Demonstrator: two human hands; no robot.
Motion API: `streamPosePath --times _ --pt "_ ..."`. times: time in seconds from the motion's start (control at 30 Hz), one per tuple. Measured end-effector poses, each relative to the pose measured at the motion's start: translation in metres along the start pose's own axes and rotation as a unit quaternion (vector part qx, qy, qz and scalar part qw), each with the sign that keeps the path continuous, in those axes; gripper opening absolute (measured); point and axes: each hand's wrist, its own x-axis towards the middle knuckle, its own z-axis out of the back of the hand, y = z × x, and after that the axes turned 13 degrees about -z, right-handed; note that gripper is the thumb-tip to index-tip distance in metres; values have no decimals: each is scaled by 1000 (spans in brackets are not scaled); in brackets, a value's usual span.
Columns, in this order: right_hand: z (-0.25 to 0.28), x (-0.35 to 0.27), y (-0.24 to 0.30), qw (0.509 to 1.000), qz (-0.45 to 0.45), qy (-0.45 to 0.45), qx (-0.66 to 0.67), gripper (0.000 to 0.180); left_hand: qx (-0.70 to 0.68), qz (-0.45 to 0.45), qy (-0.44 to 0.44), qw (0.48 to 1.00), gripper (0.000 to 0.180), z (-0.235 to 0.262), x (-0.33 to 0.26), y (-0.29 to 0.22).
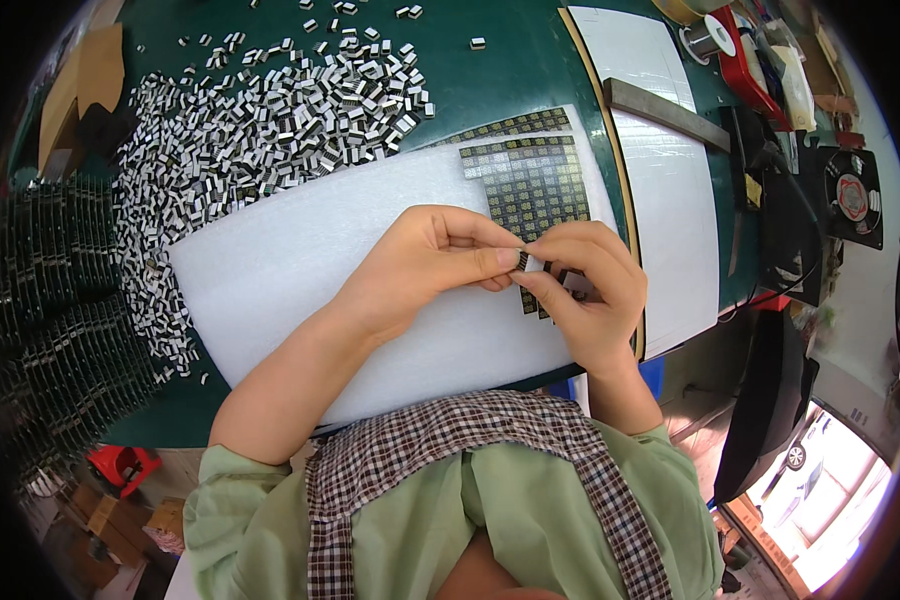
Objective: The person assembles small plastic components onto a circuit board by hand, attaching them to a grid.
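Observation:
Both my hands meet above the right part of a white foam sheet (pixel 270 275). My left hand (pixel 420 262) is closed in a pinch on a small block-shaped component (pixel 522 261) with a dark, ribbed side. From the other side, the thumb and forefinger of my right hand (pixel 592 285) close on its pale end. Fingertips cover much of this component. Partly beneath my right hand lies a sheet of dark labels (pixel 535 185) with yellowish print, and a second label sheet (pixel 515 127) shows behind it.
A large heap of small white-and-black components (pixel 270 130) spreads over the green table (pixel 510 75) at the far left. Rows of circuit boards (pixel 45 300) stand at the left edge. On the right are a white board (pixel 670 230), a metal bar (pixel 665 113), a wire spool (pixel 707 40) and a fan (pixel 852 198).

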Motion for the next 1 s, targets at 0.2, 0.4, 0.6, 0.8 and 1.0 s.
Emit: streamPosePath --times 0.2,0.4,0.6,0.8,1.0 --pt "-4 2 5 998 45 -18 -27 24 -3 -27 -14 1000 18 -1 -5 4" --pt "-6 -1 0 985 103 -26 -135 22 233 -81 -37 968 17 -11 -14 0" --pt "18 -4 -6 985 -140 -52 91 21 587 -250 -111 762 22 6 -9 -19" --pt "44 -20 -5 959 -249 -81 111 16 705 -290 -43 645 32 -11 -18 -19" --pt "51 -27 -19 952 -237 -97 166 14 690 -345 123 624 12 -39 -21 37"
